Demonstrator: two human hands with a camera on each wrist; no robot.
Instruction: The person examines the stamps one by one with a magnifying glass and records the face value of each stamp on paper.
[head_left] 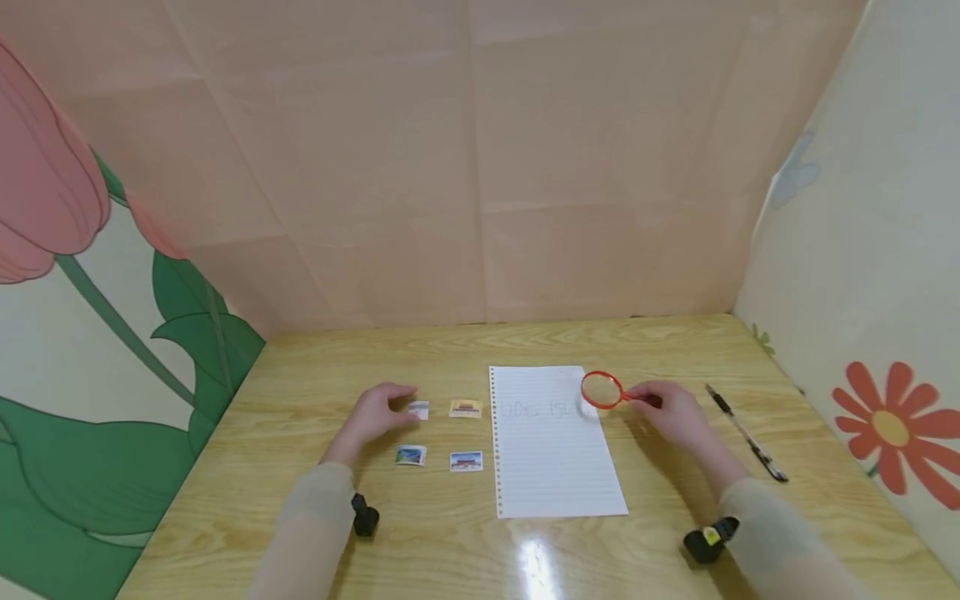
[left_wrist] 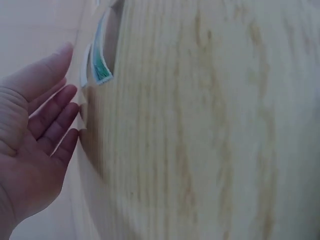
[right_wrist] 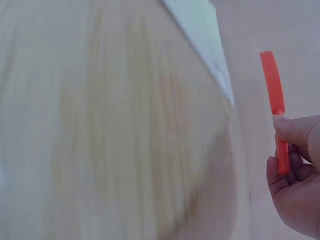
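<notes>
My right hand (head_left: 675, 414) grips a red magnifying glass (head_left: 628, 397) by its handle, the lens over the upper right edge of a lined sheet of paper (head_left: 555, 467). In the right wrist view, thumb and fingers close round the red handle (right_wrist: 283, 155), with the lens rim seen edge-on. My left hand (head_left: 375, 414) is beside a pale stamp (head_left: 420, 409), partly hidden by it; its thumb and fingers are spread apart in the left wrist view. Near it lie a yellow stamp (head_left: 466, 408), a blue-green stamp (head_left: 411, 455) and a stamp with a red building (head_left: 467, 462).
A black-capped clear pen (head_left: 746, 433) lies on the wooden table (head_left: 435, 550), right of the right hand. Faint handwriting crosses the upper part of the sheet. A pinkish covering (head_left: 480, 167) hangs behind the table, with flower-printed panels on both sides.
</notes>
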